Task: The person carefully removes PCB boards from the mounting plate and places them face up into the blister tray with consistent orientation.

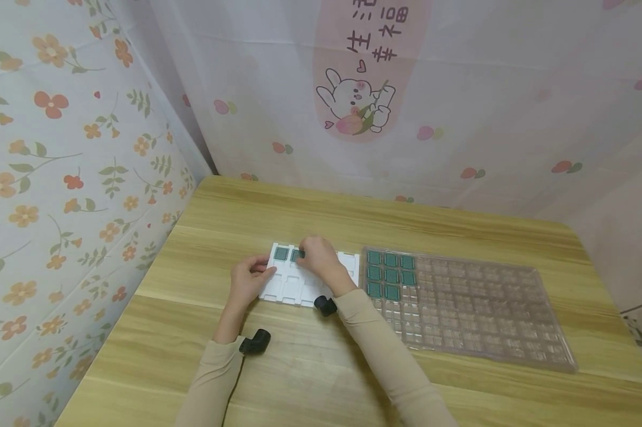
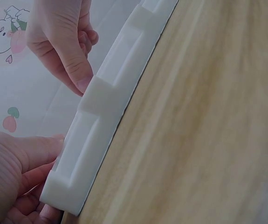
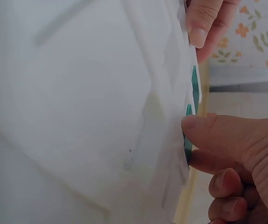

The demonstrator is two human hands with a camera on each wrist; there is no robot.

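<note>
My left hand [image 1: 248, 280] grips the left edge of a white tray [image 1: 291, 290] with shallow compartments, thumb on top and fingers beneath in the left wrist view. One green square chip [image 1: 280, 254] lies in the tray's far left compartment. Beside it, my right hand [image 1: 320, 261] pinches a second green chip [image 3: 188, 147] between thumb and index finger, at the neighbouring compartment in the back row. The fingers partly cover this chip, so whether it is fully seated cannot be told. In the left wrist view the tray wall hides both chips.
Right of the white tray lies a large clear plastic tray [image 1: 481, 308] with many small pockets. Several green chips [image 1: 391, 276] fill its far left corner. Both trays rest on a wooden table [image 1: 294, 367]. Patterned curtains [image 1: 257, 89] hang behind and to the left.
</note>
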